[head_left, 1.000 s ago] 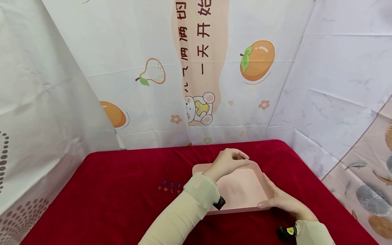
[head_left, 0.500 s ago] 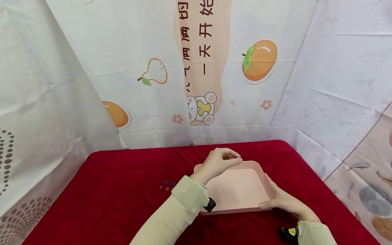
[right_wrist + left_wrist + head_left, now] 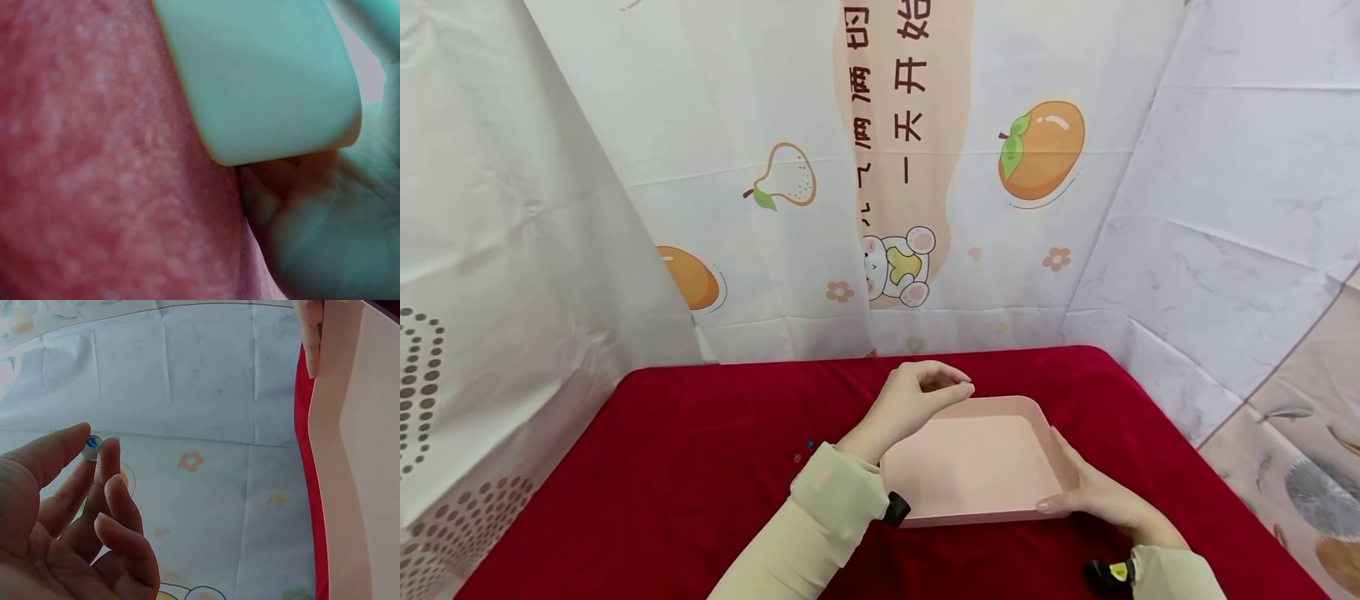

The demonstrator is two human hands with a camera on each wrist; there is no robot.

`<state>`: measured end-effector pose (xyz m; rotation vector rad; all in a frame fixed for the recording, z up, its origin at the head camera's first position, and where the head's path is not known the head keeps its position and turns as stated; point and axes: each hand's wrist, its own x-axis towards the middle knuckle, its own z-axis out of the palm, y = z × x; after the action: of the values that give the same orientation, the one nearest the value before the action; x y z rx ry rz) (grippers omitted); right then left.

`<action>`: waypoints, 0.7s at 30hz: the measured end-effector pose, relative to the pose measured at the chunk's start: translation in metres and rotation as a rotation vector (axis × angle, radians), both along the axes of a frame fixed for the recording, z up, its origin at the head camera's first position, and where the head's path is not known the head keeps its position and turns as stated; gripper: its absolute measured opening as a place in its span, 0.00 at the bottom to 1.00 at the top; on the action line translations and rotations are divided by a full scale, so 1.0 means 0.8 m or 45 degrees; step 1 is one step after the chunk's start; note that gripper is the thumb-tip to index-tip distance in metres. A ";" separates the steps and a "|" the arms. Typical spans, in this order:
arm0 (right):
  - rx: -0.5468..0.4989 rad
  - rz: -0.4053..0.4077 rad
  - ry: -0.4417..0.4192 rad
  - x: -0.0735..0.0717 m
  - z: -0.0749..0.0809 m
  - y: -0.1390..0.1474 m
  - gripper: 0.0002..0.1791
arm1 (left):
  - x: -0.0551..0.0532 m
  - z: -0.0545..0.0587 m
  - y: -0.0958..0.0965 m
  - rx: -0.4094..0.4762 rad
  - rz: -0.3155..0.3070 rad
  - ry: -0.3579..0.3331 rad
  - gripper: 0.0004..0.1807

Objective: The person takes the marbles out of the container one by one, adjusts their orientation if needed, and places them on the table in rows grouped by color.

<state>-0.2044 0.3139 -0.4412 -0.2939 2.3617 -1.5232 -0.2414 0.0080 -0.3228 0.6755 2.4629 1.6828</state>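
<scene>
My left hand [image 3: 904,407] is raised over the back left part of a shallow pink tray [image 3: 977,467]. Between thumb and fingertips it pinches a clear glass marble with a blue swirl [image 3: 92,447], plain in the left wrist view; the other fingers curl loosely. At the tray's right side my right hand [image 3: 1097,493] grips the near right corner, thumb at the rim and fingers along the outer wall. The right wrist view shows the tray's rounded corner [image 3: 275,81] against that palm. A blue marble [image 3: 810,445] and a reddish one [image 3: 797,458] lie left of my left forearm.
Dark red cloth [image 3: 700,467] covers the table. Printed white curtains [image 3: 760,250] stand behind it and on both sides. My left sleeve [image 3: 820,517] hides part of the cloth and the tray's left edge.
My left hand has moved left across the tray, still pinching. Its sleeve now covers more of the small marbles on the cloth. The right hand keeps its hold on the tray.
</scene>
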 end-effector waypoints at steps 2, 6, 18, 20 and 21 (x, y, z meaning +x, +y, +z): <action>0.008 -0.003 0.008 0.000 0.000 0.000 0.65 | 0.001 -0.004 -0.005 0.018 0.005 -0.008 0.08; 0.008 -0.001 0.019 -0.001 -0.002 0.001 0.65 | 0.005 -0.012 -0.014 0.052 0.016 -0.015 0.10; 0.005 0.000 0.059 0.000 -0.003 0.001 0.64 | 0.011 -0.028 -0.041 0.150 0.085 -0.079 0.13; 0.004 0.002 0.059 -0.001 -0.004 0.002 0.64 | 0.012 -0.031 -0.045 0.158 0.096 -0.083 0.13; 0.005 0.002 0.057 -0.002 -0.004 0.002 0.64 | 0.012 -0.033 -0.047 0.163 0.099 -0.086 0.13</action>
<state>-0.2057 0.3153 -0.4446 -0.3323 2.3981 -1.5263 -0.2319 -0.0296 -0.3491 0.5316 2.3811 1.8719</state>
